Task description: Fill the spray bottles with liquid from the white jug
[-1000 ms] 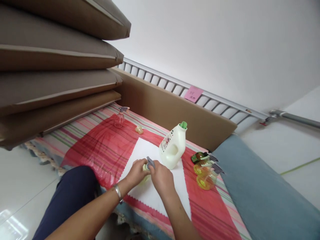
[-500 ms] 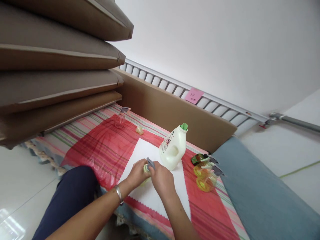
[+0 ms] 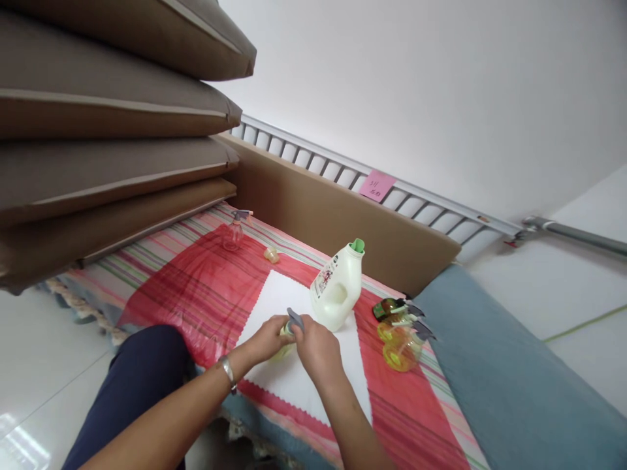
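Observation:
Both my hands meet over a white cloth (image 3: 294, 382) on a red plastic sheet (image 3: 196, 287). My left hand (image 3: 264, 339) is closed round a small yellowish spray bottle (image 3: 283, 351). My right hand (image 3: 318, 349) grips the bottle's grey trigger head (image 3: 294, 320) from above. A silver bracelet (image 3: 228, 372) sits on my left wrist. Just beyond my hands stands a white detergent jug (image 3: 336, 287) with a green cap.
Several yellow and green spray bottles (image 3: 399, 333) lie to the right on the sheet. A pink spray bottle (image 3: 234, 232) and a small yellow cap (image 3: 271, 255) sit farther back. Brown cushions (image 3: 112, 130) are stacked at left; a cardboard wall (image 3: 333, 215) runs behind; a blue cushion (image 3: 509, 385) lies at right.
My hands stay on the small spray bottle with only slight shifts of the fingers. The view has drifted a little.

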{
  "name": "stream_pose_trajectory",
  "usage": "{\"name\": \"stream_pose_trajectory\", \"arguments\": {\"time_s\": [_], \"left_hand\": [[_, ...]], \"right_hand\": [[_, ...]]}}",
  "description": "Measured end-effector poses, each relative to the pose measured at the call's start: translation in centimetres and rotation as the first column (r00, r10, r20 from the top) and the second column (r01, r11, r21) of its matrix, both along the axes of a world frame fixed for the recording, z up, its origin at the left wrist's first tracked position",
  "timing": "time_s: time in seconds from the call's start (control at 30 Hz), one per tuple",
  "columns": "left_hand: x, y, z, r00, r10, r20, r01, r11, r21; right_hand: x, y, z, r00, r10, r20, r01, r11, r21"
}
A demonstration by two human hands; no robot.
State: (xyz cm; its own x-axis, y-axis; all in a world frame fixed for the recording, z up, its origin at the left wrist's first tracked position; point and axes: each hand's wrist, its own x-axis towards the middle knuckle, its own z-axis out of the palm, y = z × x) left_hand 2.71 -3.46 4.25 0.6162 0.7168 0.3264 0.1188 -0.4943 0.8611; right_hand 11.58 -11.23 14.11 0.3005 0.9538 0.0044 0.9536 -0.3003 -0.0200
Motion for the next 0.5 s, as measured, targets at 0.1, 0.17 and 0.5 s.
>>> {"name": "stream_pose_trajectory", "arguments": {"time_s": [0.1, 0.17, 0.5], "left_hand": [[-0.14, 0.13, 0.14, 0.993, 0.112, -0.027, -0.112, 0.994, -0.008], [-0.19, 0.02, 0.24, 0.988, 0.152, -0.013, -0.152, 0.988, -0.013], [0.09, 0.00, 0.24, 0.991, 0.124, 0.041, -0.122, 0.991, -0.051]], "right_hand": [[0.25, 0.06, -0.08, 1.000, -0.008, -0.003, 0.008, 1.000, 0.006], [0.31, 0.09, -0.03, 1.000, -0.009, -0.003, 0.009, 1.000, 0.007], [-0.25, 0.37, -0.21, 1.000, -0.006, 0.021, 0.005, 1.000, 0.026]]}}
